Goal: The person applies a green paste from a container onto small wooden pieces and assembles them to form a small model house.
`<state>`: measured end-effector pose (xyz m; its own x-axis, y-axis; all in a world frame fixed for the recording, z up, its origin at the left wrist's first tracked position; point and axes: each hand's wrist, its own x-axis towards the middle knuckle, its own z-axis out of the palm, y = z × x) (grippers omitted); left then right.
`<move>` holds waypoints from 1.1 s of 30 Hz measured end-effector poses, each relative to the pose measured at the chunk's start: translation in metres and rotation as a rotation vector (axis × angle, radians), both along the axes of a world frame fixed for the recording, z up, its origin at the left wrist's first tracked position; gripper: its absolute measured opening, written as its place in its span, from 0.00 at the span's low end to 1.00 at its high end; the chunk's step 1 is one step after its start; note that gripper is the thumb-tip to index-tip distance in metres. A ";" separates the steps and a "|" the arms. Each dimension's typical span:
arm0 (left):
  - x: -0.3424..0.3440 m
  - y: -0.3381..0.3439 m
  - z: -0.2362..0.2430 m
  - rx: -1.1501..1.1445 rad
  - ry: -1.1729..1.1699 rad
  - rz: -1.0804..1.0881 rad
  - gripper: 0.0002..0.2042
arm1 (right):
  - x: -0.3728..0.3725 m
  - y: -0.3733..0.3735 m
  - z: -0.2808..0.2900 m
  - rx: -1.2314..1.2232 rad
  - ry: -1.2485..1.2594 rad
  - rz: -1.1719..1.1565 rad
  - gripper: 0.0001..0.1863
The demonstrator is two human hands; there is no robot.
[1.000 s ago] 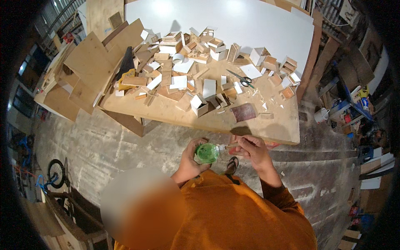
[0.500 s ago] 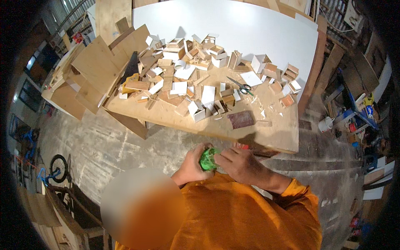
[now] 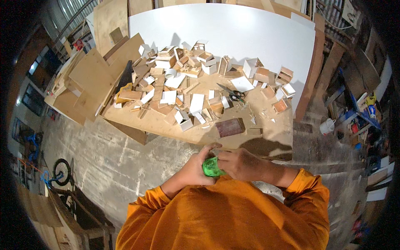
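Note:
My left hand (image 3: 196,170) is wrapped round a small translucent green container (image 3: 211,166) below the table's front edge. My right hand (image 3: 239,163) is closed at the container's right side and top, its fingertips covering part of it; what they grip is hidden. Beyond my hands, a wooden table (image 3: 166,131) carries several small wooden and white box pieces (image 3: 183,121), dark-handled scissors (image 3: 236,95) and a maroon rectangular pad (image 3: 230,127).
A large white board (image 3: 221,29) stands behind the table, plywood sheets (image 3: 89,73) at left. A bicycle (image 3: 60,173) and wooden frame (image 3: 85,221) are lower left. A cluttered blue rack (image 3: 354,112) and white bucket (image 3: 327,125) are at right.
My right hand has moved over the green container, hiding the thin stick it held. Both hands now sit slightly right and lower in the view, as the table shifts in it.

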<state>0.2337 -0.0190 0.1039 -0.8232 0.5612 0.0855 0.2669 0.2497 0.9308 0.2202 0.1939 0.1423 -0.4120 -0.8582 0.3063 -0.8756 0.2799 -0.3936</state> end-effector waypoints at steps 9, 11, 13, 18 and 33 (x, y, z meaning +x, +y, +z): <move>-0.022 0.027 -0.001 -0.025 0.058 -0.147 0.50 | -0.014 0.030 -0.010 -0.261 -0.226 -0.098 0.02; -0.026 0.030 0.000 -0.018 0.038 -0.166 0.51 | -0.014 0.034 -0.012 -0.256 -0.251 -0.141 0.03; -0.030 0.032 0.000 0.027 -0.009 -0.189 0.51 | -0.015 0.037 -0.011 -0.277 -0.286 -0.179 0.04; -0.039 0.023 -0.002 -0.111 0.009 -0.128 0.52 | -0.017 0.047 -0.016 -0.328 -0.414 -0.276 0.06; -0.036 0.031 0.015 -0.242 0.289 -0.092 0.45 | 0.002 0.043 -0.069 -0.713 -1.361 -0.580 0.14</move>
<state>0.1978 0.0116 0.1189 -0.7300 0.6637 0.1629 0.5411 0.4157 0.7310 0.2221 0.2371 0.0728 -0.8898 -0.3549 -0.2869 0.3532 -0.1373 -0.9254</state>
